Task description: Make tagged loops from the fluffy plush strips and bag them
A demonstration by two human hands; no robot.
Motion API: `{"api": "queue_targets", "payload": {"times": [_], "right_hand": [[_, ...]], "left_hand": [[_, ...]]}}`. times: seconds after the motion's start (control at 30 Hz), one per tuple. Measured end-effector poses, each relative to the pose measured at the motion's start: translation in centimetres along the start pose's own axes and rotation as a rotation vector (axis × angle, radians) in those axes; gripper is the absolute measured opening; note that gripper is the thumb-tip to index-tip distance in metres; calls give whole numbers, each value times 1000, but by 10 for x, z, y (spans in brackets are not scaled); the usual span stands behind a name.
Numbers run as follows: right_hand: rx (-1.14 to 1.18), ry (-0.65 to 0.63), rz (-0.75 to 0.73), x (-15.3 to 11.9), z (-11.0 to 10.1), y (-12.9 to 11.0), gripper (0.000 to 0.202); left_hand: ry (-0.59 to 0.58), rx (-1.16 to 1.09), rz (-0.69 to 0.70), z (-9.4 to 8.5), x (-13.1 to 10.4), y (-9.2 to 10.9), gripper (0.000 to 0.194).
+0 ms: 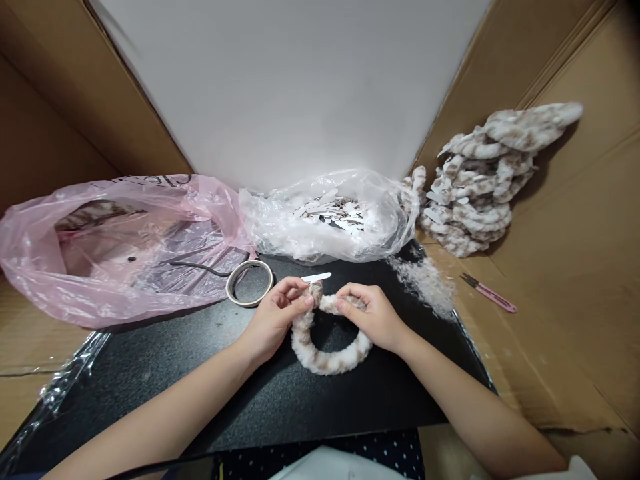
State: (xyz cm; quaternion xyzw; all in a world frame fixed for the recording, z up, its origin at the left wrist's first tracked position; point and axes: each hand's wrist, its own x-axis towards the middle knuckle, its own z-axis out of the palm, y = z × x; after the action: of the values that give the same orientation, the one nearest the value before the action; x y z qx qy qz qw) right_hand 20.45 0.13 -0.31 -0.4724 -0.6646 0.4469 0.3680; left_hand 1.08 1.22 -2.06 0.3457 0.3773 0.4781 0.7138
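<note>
Fuzzy loop [333,363] at the centre of the frame, slightly below the middle, over a black board [200,393]. The left hand [273,317] has thumb and fingers nearly closed, pinching the loop's upper left part; a white strip [320,277] juts out just above these fingertips. The right hand [374,317] pinches the loop's upper right part, its thumb in front and its fingers curled. Left of centre, a tape roll [231,288] lies beside a pink bag [210,200]. Upper centre: a clear bag [275,223] containing white strips. Upper right: a pile of similar loops [480,180]. Right: fluff [425,283] and pink-handled snips [493,297].
</note>
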Motion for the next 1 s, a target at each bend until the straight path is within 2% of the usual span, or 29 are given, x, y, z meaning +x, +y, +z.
{"api": "queue_targets", "payload": {"times": [0.13,0.33,0.53,0.7,0.83,1.0], "right_hand": [[109,34,68,0,-1,-1,22],[346,90,205,2,6,1,30],[399,223,157,0,20,1,27],[277,279,92,-5,28,5,18],[259,257,60,-6,27,4,15],[349,123,-27,-2,23,2,12]], "left_hand": [[-16,33,0,2,-1,3,26],[-5,51,-54,4,-1,3,29],[-16,69,-47,3,-2,0,28],[-55,67,-43,2,-2,-2,31],[-101,64,9,2,-2,-4,34],[-58,72,29,-2,0,-3,33]]}}
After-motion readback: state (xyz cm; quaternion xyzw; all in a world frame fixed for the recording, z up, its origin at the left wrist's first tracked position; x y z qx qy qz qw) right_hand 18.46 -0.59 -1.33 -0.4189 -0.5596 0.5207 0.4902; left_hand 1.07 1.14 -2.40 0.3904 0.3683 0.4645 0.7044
